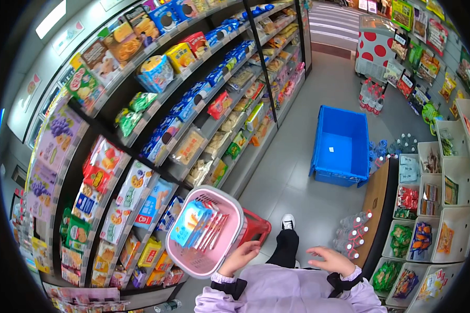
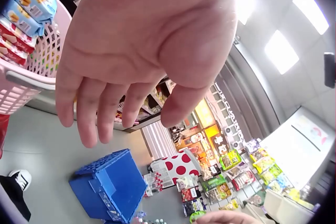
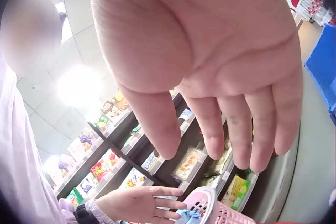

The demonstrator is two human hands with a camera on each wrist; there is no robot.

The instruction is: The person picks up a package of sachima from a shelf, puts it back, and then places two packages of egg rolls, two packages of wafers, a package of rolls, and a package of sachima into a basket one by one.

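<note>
My left hand (image 1: 241,256) is held out in front of my body with straight, relaxed fingers and nothing in it. Close to its left stands a pink plastic basket (image 1: 238,233), on top of something red (image 1: 256,227). Inside the basket lie blue snack packs (image 1: 189,221) and several red-and-white packs (image 1: 212,233). My right hand (image 1: 331,259) hovers at the other side, palm showing in the right wrist view, fingers loosely extended and holding nothing. Both palms face inward with a wide gap between them.
Shelves of packaged snacks (image 1: 190,143) run along the left. A blue crate (image 1: 341,177) sits on the grey floor (image 1: 282,172) ahead. Bottles (image 1: 354,232) stand beside a wooden-sided counter (image 1: 377,208) with white bins (image 1: 451,235) at right. A red-dotted freezer (image 1: 374,52) is farther back.
</note>
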